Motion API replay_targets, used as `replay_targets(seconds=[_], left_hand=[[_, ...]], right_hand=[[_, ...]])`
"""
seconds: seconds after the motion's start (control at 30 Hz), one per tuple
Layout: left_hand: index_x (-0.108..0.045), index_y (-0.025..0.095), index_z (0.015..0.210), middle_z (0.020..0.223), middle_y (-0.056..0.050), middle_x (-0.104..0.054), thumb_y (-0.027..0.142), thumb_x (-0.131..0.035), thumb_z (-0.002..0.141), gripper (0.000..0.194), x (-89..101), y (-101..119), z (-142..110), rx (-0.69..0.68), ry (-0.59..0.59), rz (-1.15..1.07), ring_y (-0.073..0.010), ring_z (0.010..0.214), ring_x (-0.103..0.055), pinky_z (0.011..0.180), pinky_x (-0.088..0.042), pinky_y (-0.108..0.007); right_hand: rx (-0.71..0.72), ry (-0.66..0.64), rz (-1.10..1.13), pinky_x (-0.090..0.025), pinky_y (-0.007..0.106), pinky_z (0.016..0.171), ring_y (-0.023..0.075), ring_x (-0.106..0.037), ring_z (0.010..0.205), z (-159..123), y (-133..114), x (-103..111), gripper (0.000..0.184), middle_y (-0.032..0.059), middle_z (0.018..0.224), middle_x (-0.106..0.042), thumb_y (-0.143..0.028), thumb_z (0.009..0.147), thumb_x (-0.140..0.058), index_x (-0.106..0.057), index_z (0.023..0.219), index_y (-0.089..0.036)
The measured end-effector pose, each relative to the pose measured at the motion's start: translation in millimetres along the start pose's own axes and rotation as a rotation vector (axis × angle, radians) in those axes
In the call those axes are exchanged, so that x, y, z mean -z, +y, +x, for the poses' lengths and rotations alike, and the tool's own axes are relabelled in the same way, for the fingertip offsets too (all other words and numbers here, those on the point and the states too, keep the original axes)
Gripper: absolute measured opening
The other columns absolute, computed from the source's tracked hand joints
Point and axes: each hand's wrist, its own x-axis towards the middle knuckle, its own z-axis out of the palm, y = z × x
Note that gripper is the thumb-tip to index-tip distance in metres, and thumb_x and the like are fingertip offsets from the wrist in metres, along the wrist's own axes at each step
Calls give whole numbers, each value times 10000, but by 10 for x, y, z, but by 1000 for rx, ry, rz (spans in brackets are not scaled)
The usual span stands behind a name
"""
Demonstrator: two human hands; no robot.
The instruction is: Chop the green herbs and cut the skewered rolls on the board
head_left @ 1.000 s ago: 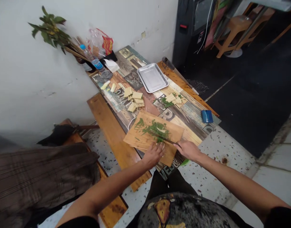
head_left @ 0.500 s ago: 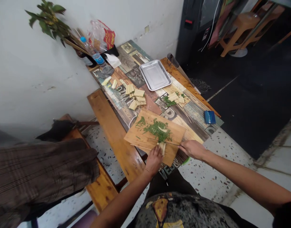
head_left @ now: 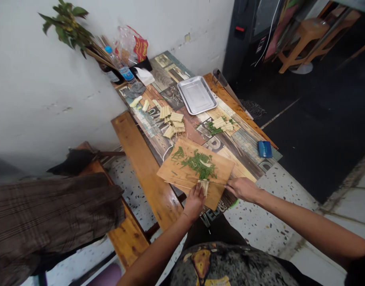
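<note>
A wooden cutting board (head_left: 176, 169) lies at the near end of the patterned table (head_left: 244, 139), with chopped green leaves (head_left: 200, 163) piled on it. My left hand (head_left: 193, 200) is closed on a small bundle of pale stalks (head_left: 204, 186) at the board's near edge. My right hand (head_left: 243, 188) is shut on a knife handle; the thin blade (head_left: 213, 182) lies across the board just above the stalks.
Cut pale stalk pieces (head_left: 172, 121) and another pile (head_left: 222, 124) lie mid-table. A metal tray (head_left: 197, 94) sits farther back, a blue object (head_left: 265, 148) at the right edge. A water bottle (head_left: 122, 67), plastic bag and leafy branches (head_left: 66, 24) stand by the wall. Wooden benches (head_left: 140, 159) flank the table on the left.
My left hand moved from flat on the greens to gripping a stalk bundle at the board's near edge. The knife swung from angled in the greens to lying across the stalks.
</note>
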Motion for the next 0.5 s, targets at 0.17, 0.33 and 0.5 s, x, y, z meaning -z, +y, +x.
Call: replay_targets(seconds=[0.17, 0.33, 0.5], left_hand=[[-516, 76, 1321, 1459, -235, -437, 235, -464, 953, 404, -11, 3, 2, 8, -39, -16, -312, 1375, -402, 1077, -432, -490], [-543, 55, 1278, 1396, -237, -504, 245, -435, 973, 375, 26, 14, 28, -11, -51, -8, -307, 1373, -406, 1086, -436, -480], [-548, 34, 1268, 1380, -263, -511, 201, -436, 962, 366, -19, 54, 43, 13, -99, -21, -319, 1392, -378, 1095, -421, -504]], right_hand=[[-17, -17, -27, -425, 273, 682, 218, -689, 809, 8, -15, -36, 466, 109, 876, -736, -432, 1015, -289, -669, 907, -185], [-8, -13, -26, -448, 284, 681, 233, -700, 808, 24, 9, -53, 473, 121, 876, -741, -433, 1012, -299, -681, 907, -176], [4, 0, -10, -474, 294, 676, 243, -704, 786, 168, -13, -90, 499, 142, 853, -741, -436, 1004, -315, -710, 872, -162]])
